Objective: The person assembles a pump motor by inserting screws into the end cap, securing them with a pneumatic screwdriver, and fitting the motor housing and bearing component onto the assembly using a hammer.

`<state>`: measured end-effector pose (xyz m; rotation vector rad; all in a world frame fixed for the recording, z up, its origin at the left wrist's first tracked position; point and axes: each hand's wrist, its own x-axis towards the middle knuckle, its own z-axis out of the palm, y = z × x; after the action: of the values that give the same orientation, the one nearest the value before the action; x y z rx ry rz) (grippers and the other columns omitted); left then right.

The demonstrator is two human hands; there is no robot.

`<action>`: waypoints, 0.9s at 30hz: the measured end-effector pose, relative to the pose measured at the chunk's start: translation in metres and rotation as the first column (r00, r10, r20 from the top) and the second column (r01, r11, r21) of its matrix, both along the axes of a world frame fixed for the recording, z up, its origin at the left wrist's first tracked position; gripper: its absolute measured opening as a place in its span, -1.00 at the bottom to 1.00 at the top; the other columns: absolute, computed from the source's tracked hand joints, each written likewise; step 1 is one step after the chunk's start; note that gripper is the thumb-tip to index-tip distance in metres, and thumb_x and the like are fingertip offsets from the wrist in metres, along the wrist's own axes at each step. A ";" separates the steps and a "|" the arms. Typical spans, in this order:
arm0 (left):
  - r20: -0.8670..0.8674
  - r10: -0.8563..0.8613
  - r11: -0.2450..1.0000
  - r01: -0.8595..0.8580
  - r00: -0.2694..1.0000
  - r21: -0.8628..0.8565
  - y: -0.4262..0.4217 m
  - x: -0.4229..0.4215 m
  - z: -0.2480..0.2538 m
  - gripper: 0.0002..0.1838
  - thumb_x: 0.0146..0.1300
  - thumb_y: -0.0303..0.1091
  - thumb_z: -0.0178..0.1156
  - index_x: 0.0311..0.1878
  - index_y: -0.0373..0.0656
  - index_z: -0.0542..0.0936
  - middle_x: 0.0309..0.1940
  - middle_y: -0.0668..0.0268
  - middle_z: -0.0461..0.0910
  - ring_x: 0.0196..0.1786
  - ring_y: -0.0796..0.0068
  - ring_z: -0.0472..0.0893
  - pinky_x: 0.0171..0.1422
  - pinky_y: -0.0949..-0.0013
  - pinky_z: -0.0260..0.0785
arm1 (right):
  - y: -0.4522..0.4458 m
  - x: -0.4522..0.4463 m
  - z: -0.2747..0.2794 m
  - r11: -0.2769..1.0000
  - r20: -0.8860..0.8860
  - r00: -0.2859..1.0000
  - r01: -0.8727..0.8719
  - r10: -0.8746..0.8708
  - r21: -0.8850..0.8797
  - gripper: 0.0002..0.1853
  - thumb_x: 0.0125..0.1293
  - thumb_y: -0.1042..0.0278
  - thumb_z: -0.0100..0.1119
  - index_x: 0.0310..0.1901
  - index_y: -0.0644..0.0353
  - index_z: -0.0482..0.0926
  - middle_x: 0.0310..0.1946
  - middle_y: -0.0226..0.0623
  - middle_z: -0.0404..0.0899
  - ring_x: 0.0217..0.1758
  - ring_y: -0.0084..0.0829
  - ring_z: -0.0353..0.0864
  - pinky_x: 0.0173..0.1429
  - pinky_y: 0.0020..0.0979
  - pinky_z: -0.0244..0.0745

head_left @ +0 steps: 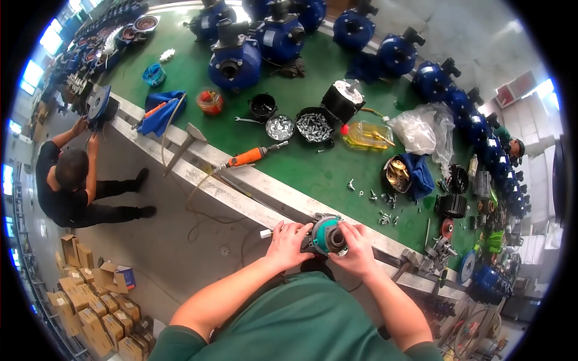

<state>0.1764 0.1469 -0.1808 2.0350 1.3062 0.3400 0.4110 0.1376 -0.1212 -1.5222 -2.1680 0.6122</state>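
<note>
Close to my body, at the near edge of the bench, sits a round metal pump part with a teal ring and a dark hub at its centre. My left hand grips its left side, fingers curled against the housing. From the right, my right hand is closed round the rim beside the hub, with the thumb below. A small white connector sticks out left of my left hand. The underside of the part is hidden.
An orange power screwdriver lies on the bench edge with its hose trailing. Bowls of bolts, an oil bottle and loose screws lie ahead. Blue pumps line the far side. Another person works at left.
</note>
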 end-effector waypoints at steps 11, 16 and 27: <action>0.052 0.015 0.967 -0.027 0.999 0.252 -0.001 -0.004 0.005 -0.52 -0.08 -0.19 0.55 -0.13 -0.13 0.56 -0.17 0.21 0.50 -0.03 0.13 0.50 0.07 0.10 0.34 | -0.001 -0.005 -0.007 1.000 0.050 0.999 0.012 -0.012 0.000 -0.07 -0.32 0.39 0.60 0.26 0.32 0.48 0.21 -0.06 0.55 0.15 0.02 0.50 0.29 -0.06 0.48; 0.028 0.002 0.968 -0.009 1.000 0.251 -0.003 0.000 -0.004 -0.67 0.00 -0.21 0.50 -0.26 -0.16 0.60 -0.27 0.22 0.58 -0.07 0.18 0.56 0.01 0.13 0.39 | 0.000 -0.002 -0.019 0.990 0.087 0.996 0.031 -0.019 -0.138 0.13 -0.31 0.20 0.72 0.35 0.33 0.28 0.45 0.00 0.26 0.53 0.09 0.19 0.56 -0.01 0.21; -0.015 -0.040 0.962 0.042 0.999 0.268 -0.008 0.008 -0.016 -0.75 0.02 -0.21 0.46 -0.36 -0.13 0.62 -0.31 0.26 0.62 -0.08 0.23 0.60 0.02 0.15 0.40 | 0.000 -0.001 -0.042 0.990 -0.010 0.999 0.031 -0.033 -0.135 -0.01 -0.23 0.26 0.65 0.29 0.29 0.32 0.45 0.02 0.27 0.50 0.08 0.24 0.54 0.00 0.19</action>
<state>0.1844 0.1389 -0.1968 2.2870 1.2777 0.5130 0.4095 0.1377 -0.1636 -1.6144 -2.1269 0.7690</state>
